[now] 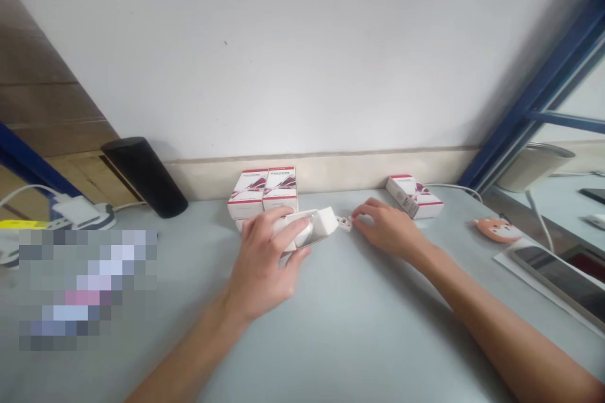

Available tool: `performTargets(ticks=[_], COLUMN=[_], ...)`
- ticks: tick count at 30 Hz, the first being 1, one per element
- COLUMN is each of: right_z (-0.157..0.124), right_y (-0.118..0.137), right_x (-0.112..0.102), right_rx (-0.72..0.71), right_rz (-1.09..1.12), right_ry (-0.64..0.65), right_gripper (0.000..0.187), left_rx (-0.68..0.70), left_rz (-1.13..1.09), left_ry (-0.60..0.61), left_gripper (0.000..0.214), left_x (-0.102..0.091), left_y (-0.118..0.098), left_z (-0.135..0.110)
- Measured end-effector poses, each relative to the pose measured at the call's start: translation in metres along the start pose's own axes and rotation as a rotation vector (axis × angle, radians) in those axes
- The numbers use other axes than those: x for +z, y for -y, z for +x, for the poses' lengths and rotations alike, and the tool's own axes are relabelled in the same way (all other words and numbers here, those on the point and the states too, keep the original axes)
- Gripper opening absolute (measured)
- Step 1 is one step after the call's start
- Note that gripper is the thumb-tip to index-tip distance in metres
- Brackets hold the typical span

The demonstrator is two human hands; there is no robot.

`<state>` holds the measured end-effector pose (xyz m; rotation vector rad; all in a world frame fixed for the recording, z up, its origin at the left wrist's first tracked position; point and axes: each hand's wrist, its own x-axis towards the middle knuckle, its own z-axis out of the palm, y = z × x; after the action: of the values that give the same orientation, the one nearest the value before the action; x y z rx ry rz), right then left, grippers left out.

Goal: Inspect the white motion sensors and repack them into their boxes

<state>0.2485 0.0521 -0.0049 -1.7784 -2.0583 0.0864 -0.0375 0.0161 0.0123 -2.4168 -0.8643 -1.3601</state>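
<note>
My left hand (265,264) is wrapped round a small white cardboard box (326,221), tilted on its side with its flap end pointing right. Inside it, partly under my fingers, shows a white rounded item (304,234). Just right of the box, my right hand (380,227) has thumb and forefinger pinched at a small white piece (345,223) with dark spots; its exact kind is too small to make out. Behind my left hand stand red-and-white printed boxes (281,187), side by side, with another partly hidden below them.
Another red-and-white box (414,196) lies at the back right. A black cylinder (146,176) leans at the left, near a white plug and power strip (80,214). An orange animal-faced item (498,229) and a phone (558,280) are at the right. A wall closes off the back.
</note>
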Motion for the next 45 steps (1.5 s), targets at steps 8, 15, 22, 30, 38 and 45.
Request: performTargets(ticks=[8, 15, 22, 30, 38, 45], right_z=[-0.036, -0.041, -0.036, -0.020, -0.006, 0.021], right_y=[0.068, 0.080, 0.077, 0.062, 0.049, -0.017], right_x=[-0.026, -0.015, 0.002, 0.001, -0.023, -0.043], right_rx=[-0.302, -0.013, 0.147, 0.051, 0.070, 0.423], right_rz=[0.364, 0.735, 0.877, 0.929, 1.113, 1.266], right_ry=[-0.245, 0.026, -0.047, -0.081, -0.319, -0.660], right_gripper=[0.022, 0.031, 0.023, 0.025, 0.021, 0.028], left_rx=[0.077, 0.199, 0.223, 0.152, 0.066, 0.183], left_rz=[0.035, 0.123, 0.122, 0.070, 0.070, 0.186], left_ry=[-0.002, -0.003, 0.054, 0.103, 0.080, 0.078], left_gripper=[0.051, 0.046, 0.055, 0.063, 0.073, 0.073], left_x=[0.005, 0.007, 0.008, 0.012, 0.016, -0.006], left_y=[-0.006, -0.015, -0.018, -0.008, -0.009, -0.014], left_z=[-0.004, -0.006, -0.007, 0.001, 0.000, 0.018])
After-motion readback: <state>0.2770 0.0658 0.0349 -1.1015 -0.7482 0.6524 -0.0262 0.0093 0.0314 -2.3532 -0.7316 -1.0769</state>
